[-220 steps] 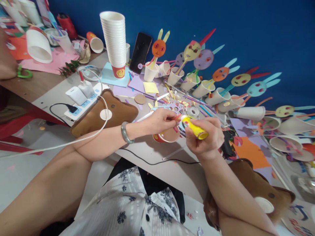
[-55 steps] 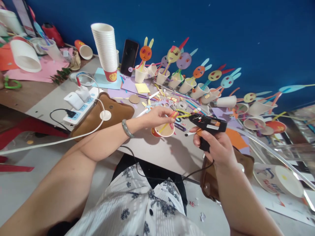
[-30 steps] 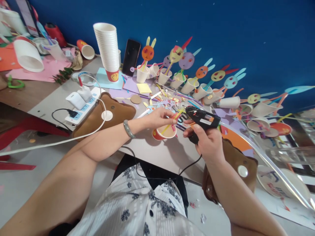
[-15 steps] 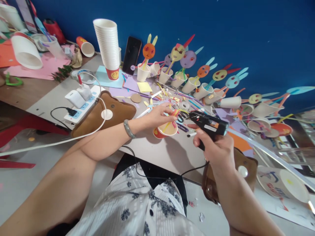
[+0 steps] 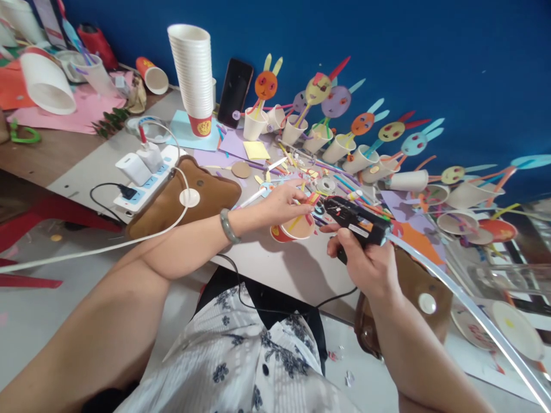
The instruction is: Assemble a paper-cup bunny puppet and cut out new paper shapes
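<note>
My left hand (image 5: 286,203) is closed in a pinch on a thin red-and-yellow piece (image 5: 313,199) above a paper cup (image 5: 282,232). The cup is red and orange outside, with its open white rim facing up and tilted toward me. A yellow strip (image 5: 294,225) shows at its mouth; its lower end is hidden. My right hand (image 5: 370,261) is wrapped round the handle of a black hot glue gun (image 5: 355,221). A clear glue stick (image 5: 430,275) sticks out of its back. The nozzle points left, close to my left fingertips; whether it touches the piece, I cannot tell.
Cups with paper rabbit faces (image 5: 364,123) line the blue wall. A tall cup stack (image 5: 191,74) and a phone (image 5: 235,92) stand at the back. A power strip (image 5: 150,183) with a white cable lies left, beside a brown pouch (image 5: 206,189). Scissors and scraps litter the middle.
My right hand has brought the glue gun slightly left, nearer my left fingers. The glue stick behind it now swings lower. My left hand has hardly moved; the whole view has shifted a little.
</note>
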A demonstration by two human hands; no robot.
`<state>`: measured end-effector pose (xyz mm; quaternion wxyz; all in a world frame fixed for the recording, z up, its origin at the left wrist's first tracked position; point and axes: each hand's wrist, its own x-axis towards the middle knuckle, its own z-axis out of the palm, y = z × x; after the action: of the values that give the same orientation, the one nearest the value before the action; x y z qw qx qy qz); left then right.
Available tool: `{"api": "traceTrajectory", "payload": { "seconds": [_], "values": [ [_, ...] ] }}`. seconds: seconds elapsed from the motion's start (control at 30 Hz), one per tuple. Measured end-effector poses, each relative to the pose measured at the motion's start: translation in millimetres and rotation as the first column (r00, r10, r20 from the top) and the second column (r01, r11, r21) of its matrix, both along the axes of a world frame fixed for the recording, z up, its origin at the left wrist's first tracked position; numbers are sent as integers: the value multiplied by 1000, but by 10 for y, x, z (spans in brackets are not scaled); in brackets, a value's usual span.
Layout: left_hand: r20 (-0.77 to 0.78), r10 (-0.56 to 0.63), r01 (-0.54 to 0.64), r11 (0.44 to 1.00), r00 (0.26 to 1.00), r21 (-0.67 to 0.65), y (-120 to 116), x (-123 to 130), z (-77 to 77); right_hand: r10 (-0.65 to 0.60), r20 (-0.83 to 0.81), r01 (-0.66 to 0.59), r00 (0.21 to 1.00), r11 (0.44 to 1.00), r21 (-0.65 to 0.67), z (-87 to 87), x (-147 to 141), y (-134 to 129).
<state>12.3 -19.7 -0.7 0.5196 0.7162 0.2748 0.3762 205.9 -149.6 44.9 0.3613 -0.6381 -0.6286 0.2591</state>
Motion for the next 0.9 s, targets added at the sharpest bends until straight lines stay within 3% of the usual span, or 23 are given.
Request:
{"api": "traceTrajectory", "payload": {
  "seconds": [0.23,0.9],
  "values": [
    [-84,-40,45,997,996,59,30,-14,-25,7,56,-3,998,998,-70,-70,38,12],
    [-100,-64,69,996,993,47,1,-73,71,5,109,1,994,999,-53,-129,73,0]
  ]
}}
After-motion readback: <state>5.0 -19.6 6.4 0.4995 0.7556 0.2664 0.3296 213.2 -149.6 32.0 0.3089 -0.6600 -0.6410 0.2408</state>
